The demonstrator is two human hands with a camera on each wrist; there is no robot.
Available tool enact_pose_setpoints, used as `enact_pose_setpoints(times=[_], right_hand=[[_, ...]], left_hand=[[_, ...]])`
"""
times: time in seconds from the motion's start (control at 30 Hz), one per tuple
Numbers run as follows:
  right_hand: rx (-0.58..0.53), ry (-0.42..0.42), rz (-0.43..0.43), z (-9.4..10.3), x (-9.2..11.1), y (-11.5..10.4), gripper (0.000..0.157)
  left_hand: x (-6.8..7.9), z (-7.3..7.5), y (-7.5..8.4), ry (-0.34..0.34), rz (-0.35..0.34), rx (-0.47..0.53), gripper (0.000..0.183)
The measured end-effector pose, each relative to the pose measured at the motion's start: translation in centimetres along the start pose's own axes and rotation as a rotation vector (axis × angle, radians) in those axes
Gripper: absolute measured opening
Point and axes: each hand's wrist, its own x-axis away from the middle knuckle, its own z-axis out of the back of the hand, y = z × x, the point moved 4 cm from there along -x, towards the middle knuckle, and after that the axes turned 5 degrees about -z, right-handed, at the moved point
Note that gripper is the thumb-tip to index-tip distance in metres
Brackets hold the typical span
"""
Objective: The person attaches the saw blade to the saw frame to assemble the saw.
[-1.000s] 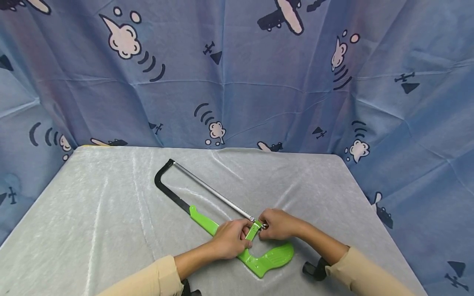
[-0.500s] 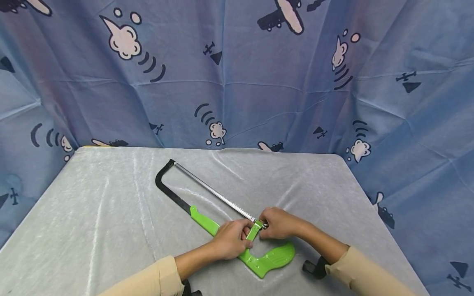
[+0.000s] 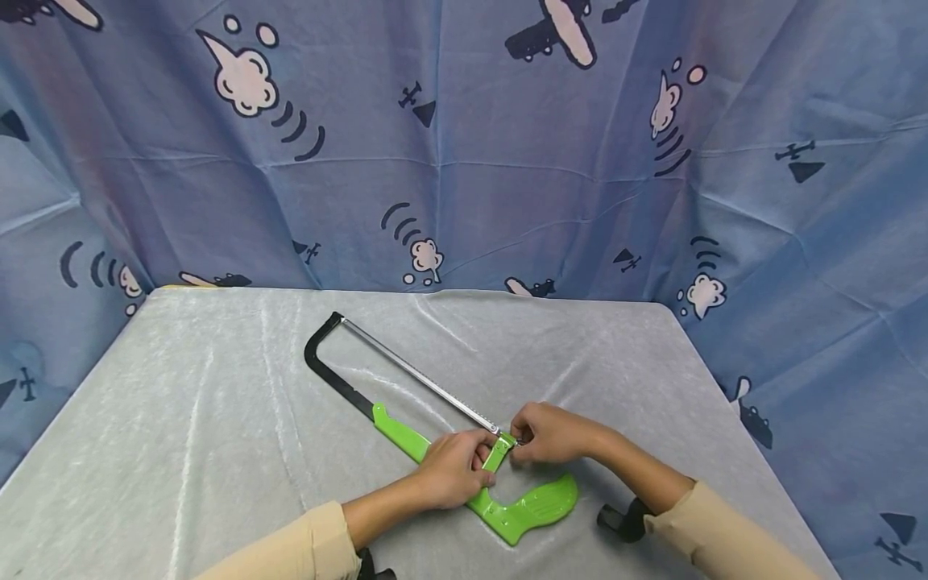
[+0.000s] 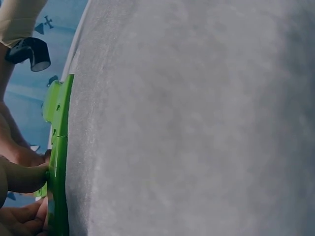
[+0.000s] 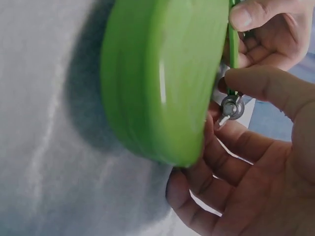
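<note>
A hacksaw (image 3: 401,435) with a green handle and a black front bow lies across the grey cloth in the head view. Its silver blade (image 3: 420,377) runs from the bow's far tip to the green post near the hands. My left hand (image 3: 453,467) grips that post between thumb and fingers. At the post's outer end, my right hand (image 3: 551,433) pinches a small metal wing nut (image 5: 231,107), which the right wrist view shows between thumb and index finger. The green pistol-shaped handle (image 5: 162,83) looms close in that view. In the left wrist view, the green frame (image 4: 60,162) stands edge-on beside fingers.
The grey cloth (image 3: 217,451) covers a table whose far edge meets a blue patterned curtain (image 3: 478,121). Black wrist-camera mounts sit under both forearms, the right one (image 3: 622,522) near the saw handle.
My right hand has shifted slightly and its forearm has moved a little to the right, while its fingers stay at the wing nut. The left hand and the hacksaw hold nearly still.
</note>
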Motion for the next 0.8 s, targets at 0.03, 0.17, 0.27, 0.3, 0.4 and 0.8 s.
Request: enact_pose_setpoints(times=[0.03,0.17,0.27,0.3,0.4,0.8], right_hand=[[-0.003,-0.002,0.0,0.1,0.0,0.0,0.013],[0.023,0.027,0.001,0.4,0.2,0.1,0.01],[0.034,0.049,0.008,0.8,0.4,0.1,0.009],[0.033,0.052,0.012,0.9,0.4,0.1,0.008],[0.013,0.036,0.032,1.0,0.5,0.2,0.009],[-0.072,-0.092,0.109,1.1,0.7,0.4,0.02]], left_hand=[[0.0,0.0,0.0,0.0,-0.001,-0.001,0.034],[0.0,-0.1,0.0,-0.003,0.0,-0.003,0.034],[-0.1,-0.1,-0.1,-0.002,-0.001,-0.011,0.034],[-0.1,0.0,-0.1,-0.002,0.0,-0.016,0.034],[-0.1,0.0,0.0,-0.004,0.007,-0.021,0.034],[-0.4,0.1,0.1,-0.017,0.021,-0.018,0.034]])
